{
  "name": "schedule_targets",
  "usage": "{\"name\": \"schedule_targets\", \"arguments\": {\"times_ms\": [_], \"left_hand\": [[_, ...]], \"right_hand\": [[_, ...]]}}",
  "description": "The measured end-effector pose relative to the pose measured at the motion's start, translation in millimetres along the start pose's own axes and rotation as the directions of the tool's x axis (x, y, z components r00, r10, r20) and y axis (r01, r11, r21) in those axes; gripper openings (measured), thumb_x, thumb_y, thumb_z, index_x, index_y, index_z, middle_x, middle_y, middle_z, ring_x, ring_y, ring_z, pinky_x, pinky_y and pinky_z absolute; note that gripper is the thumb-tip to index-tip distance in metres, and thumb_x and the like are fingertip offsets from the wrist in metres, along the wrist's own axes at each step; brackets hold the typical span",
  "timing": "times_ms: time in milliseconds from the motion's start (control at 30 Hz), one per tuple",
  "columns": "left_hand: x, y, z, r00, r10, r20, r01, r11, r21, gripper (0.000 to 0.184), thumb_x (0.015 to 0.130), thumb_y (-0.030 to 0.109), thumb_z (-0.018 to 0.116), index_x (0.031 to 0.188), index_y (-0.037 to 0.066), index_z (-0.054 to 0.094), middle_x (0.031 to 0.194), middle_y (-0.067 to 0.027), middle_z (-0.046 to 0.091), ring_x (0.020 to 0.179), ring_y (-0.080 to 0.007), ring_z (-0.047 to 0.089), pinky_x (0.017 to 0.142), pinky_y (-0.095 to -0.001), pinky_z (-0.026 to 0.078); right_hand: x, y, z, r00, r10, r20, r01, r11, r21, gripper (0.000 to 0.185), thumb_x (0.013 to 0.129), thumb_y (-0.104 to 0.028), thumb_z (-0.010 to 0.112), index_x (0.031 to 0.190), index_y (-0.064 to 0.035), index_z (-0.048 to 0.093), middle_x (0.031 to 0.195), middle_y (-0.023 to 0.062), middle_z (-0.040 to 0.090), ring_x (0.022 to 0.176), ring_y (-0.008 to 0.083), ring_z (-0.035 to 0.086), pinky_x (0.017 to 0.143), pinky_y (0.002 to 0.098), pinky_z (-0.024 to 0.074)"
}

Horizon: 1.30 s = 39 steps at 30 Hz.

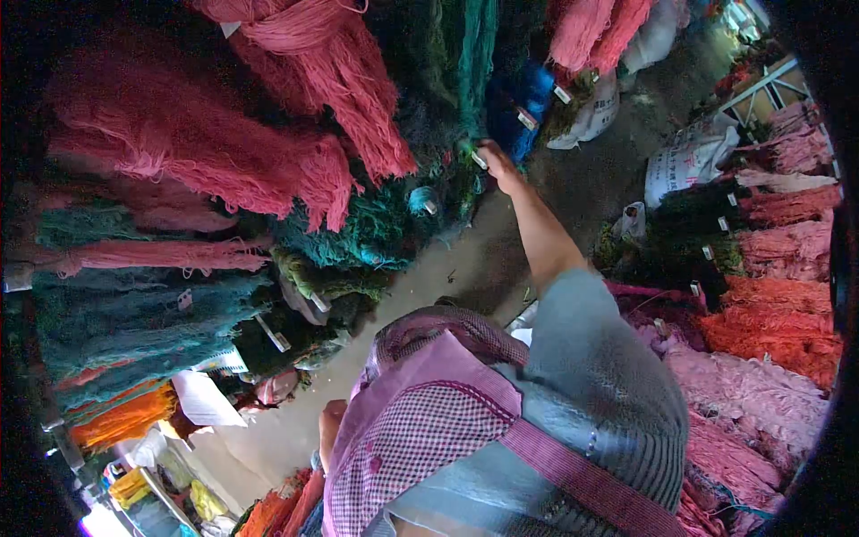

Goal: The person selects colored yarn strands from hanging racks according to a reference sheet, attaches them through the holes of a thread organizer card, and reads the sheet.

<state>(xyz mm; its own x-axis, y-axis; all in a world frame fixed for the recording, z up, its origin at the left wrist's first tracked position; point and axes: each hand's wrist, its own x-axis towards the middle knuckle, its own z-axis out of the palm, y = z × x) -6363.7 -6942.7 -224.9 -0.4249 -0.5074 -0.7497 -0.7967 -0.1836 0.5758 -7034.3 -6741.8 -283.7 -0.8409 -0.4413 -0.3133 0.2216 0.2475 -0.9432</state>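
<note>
As the right hand (497, 165) grasps the hanging green yarn (477, 67) near its white tag (480, 161), pink hanks (344, 89) hang untouched; whether the left hand (332, 421) grips anything, I can't tell.

Single head-worn view: we look forward and down, close above the pink-checked cloth apron (438, 421), toward the grey floor (420, 291).

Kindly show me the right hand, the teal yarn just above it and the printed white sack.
Right hand (497, 162): head view, its middle.
Teal yarn (476, 67): head view, its strands.
Printed white sack (682, 168): head view, printed side.
</note>
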Motion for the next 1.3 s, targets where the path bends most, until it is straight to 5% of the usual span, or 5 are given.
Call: {"name": "schedule_targets", "arguments": {"times_ms": [200, 300, 533, 833, 1300], "left_hand": [[5, 10, 8, 1.000, 0.030, -0.009, -0.030, 0.999, -0.016, 0.017, 0.081, 0.009, 0.061, 0.096, 0.002, 0.061, 0.086, -0.0079, 0.063, 0.079, -0.0140, 0.057, 0.068, -0.0275, 0.046], [4, 7, 15, 1.000, 0.026, -0.008, -0.026, 0.999, -0.034, 0.017, 0.081, 0.008, 0.061, 0.096, 0.002, 0.061, 0.086, -0.0076, 0.063, 0.078, -0.0137, 0.057, 0.068, -0.0273, 0.046], [-9, -4, 19, 1.000, -0.019, -0.007, 0.018, 0.999, -0.050, 0.016, 0.080, 0.006, 0.061, 0.095, 0.001, 0.061, 0.085, -0.0070, 0.063, 0.077, -0.0130, 0.056, 0.067, -0.0267, 0.046], [-32, -22, 22, 0.996, -0.090, -0.003, 0.090, 0.994, -0.068, 0.015, 0.079, 0.004, 0.062, 0.093, 0.001, 0.061, 0.084, -0.0062, 0.063, 0.076, -0.0121, 0.056, 0.067, -0.0260, 0.046], [-26, -14, 24, 0.997, -0.072, 0.013, 0.072, 0.994, -0.080, 0.013, 0.078, 0.001, 0.062, 0.091, 0.000, 0.062, 0.082, -0.0050, 0.062, 0.074, -0.0107, 0.055, 0.066, -0.0250, 0.045]], "right_hand": [[-6, -6, 2, 0.997, 0.071, 0.030, -0.074, 0.990, 0.120, 0.046, 0.073, -0.023, 0.066, 0.114, -0.0150, 0.046, 0.094, -0.0021, 0.051, 0.083, 0.0132, 0.049, 0.071, 0.0292, 0.0382], [20, 8, 4, 0.894, -0.447, 0.031, 0.448, 0.894, 0.000, 0.062, 0.065, -0.012, 0.073, 0.119, -0.0116, 0.044, 0.101, 0.0049, 0.054, 0.093, 0.0154, 0.052, 0.076, 0.0320, 0.0416], [2, -30, 1, 0.991, -0.133, -0.017, 0.115, 0.908, -0.402, 0.048, 0.065, -0.024, 0.077, 0.102, -0.0069, 0.052, 0.091, 0.0043, 0.057, 0.085, 0.0147, 0.054, 0.073, 0.0284, 0.0426], [1, -22, -33, 0.950, -0.231, 0.208, 0.258, 0.959, -0.114, 0.035, 0.070, -0.022, 0.074, 0.094, -0.0057, 0.054, 0.086, 0.0005, 0.054, 0.080, 0.0108, 0.052, 0.070, 0.0277, 0.0412], [11, 12, -28, 0.878, -0.432, 0.206, 0.424, 0.503, -0.753, 0.045, 0.067, -0.029, 0.074, 0.099, -0.0031, 0.056, 0.096, 0.0154, 0.060, 0.087, 0.0307, 0.059, 0.075, 0.0375, 0.0464]]}}
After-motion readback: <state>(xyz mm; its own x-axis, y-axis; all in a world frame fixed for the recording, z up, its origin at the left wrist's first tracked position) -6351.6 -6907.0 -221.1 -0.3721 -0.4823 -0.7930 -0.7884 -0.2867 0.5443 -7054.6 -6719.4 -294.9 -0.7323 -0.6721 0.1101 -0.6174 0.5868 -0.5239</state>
